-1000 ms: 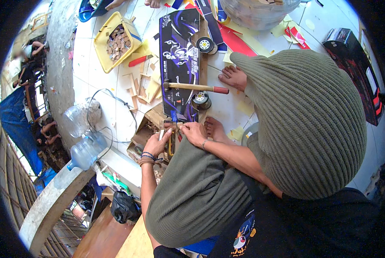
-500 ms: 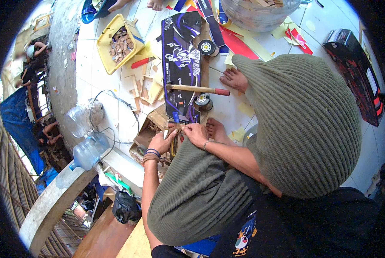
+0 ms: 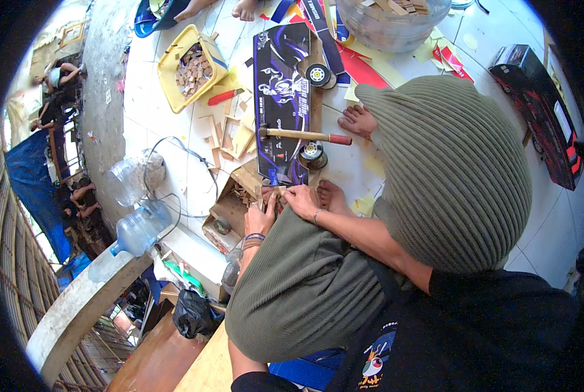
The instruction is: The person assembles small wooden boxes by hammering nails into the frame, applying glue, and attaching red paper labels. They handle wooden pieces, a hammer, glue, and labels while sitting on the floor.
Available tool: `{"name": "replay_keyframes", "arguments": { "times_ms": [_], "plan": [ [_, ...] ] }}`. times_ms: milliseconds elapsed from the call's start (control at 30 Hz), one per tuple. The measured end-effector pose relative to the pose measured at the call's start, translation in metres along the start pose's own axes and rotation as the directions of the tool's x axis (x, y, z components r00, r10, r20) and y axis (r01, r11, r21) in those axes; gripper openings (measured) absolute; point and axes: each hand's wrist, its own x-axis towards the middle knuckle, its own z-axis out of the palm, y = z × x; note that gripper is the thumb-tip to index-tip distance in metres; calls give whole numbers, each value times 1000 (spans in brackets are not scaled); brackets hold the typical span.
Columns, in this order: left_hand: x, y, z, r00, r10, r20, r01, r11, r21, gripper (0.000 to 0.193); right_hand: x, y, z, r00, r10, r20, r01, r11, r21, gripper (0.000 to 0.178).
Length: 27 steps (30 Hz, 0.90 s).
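My toy vehicle is black with purple-and-white swirls; the hammer handle across it, tan and red; the tub left of it, yellow.

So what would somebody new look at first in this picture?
Probably the long black-and-purple model vehicle with round wheels lying mid-picture on the white tiled floor, with a wooden-handled hammer with a red grip end resting across it. Just below its near end, the person's bare left hand and right hand work close together. Up to its left sits a yellow plastic tub holding small brown pieces.
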Motion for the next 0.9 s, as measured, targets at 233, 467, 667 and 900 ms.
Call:
{"name": "replay_keyframes", "arguments": {
  "times_ms": [233, 467, 667, 900],
  "plan": [
    [-7, 2, 12, 984, -153, -96, 157, 987, 42, 82, 11, 8, 5, 998, -59, 34, 60, 998, -26, 41],
    [-16, -34, 7, 985, -8, 175, 18, 998, -56, 86, 46, 14, -16, 884, 120, 451, 56, 932, -358, 61],
    [-75, -81, 48, 964, -133, 228, 230, 847, -479, 79, 74, -36, -37, 764, 124, 633, 438, 621, -650, 60],
    [-108, -94, 89, 961, -130, 245, 276, 538, -797, 71, 85, -261, -74, 487, -53, 872, 838, -253, -483, 36]
  ]
}}
